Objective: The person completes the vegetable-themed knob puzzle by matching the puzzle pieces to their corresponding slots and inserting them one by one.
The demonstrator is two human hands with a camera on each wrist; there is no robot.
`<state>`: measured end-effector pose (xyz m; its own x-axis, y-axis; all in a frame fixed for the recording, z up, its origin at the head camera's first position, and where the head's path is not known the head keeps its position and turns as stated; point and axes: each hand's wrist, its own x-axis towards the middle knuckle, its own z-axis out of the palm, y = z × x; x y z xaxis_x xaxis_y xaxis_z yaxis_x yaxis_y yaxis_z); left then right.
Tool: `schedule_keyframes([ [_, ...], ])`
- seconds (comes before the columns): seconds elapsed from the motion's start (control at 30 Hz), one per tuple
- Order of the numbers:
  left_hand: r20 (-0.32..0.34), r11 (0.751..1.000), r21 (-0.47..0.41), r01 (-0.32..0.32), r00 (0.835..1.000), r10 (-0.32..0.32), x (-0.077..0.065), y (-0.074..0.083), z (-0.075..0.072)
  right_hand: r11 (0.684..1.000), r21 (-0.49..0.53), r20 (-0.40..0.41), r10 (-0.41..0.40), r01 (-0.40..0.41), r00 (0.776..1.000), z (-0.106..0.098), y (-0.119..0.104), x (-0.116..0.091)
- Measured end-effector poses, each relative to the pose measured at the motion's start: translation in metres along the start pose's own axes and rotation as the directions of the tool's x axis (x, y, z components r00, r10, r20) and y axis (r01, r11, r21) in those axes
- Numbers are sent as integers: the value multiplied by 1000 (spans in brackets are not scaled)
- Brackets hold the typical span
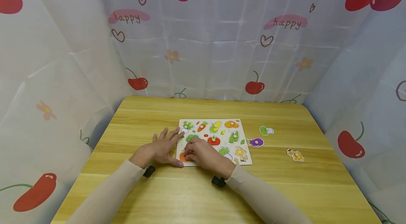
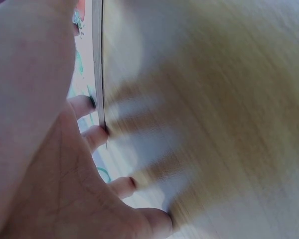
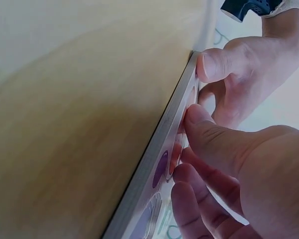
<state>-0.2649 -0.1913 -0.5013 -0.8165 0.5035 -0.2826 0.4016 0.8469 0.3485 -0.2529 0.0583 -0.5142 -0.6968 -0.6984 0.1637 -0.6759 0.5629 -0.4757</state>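
Note:
A pale wooden puzzle board (image 1: 223, 121) with vegetable pictures lies flat on the table. My left hand (image 1: 160, 150) rests at its left edge, fingers spread, with the thumb at the near left corner. At that corner my right hand (image 1: 206, 153) pinches an orange-red puzzle piece (image 3: 175, 158) between thumb and fingers, close over the board. A purple shape (image 3: 160, 169) shows beside it on the board. My right hand hides part of the board's near side. Knobbed carrot (image 1: 202, 127), corn (image 1: 215, 127) and tomato (image 1: 214, 140) pieces sit in the board.
Right of the board lie a leafy cabbage piece (image 1: 265, 131), a purple eggplant piece (image 1: 256, 142) at the board's edge, and a yellow mushroom piece (image 1: 297, 155). The wooden table (image 1: 177, 199) is surrounded by a cherry-print curtain (image 1: 215, 65).

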Motion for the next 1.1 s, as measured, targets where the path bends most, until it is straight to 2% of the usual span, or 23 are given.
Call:
schedule_keyframes([
  [0.33,4,1000,11,11,1000,-11,2,0,1,1000,26,4,3,-3,1000,0,1,-1],
  [0.57,10,1000,8,14,1000,-14,1,1,1,1000,5,-2,7,-7,1000,1,2,-3],
  [1.1,16,1000,20,23,1000,-24,2,1,1,1000,12,-15,22,-22,1000,-13,11,-18],
])
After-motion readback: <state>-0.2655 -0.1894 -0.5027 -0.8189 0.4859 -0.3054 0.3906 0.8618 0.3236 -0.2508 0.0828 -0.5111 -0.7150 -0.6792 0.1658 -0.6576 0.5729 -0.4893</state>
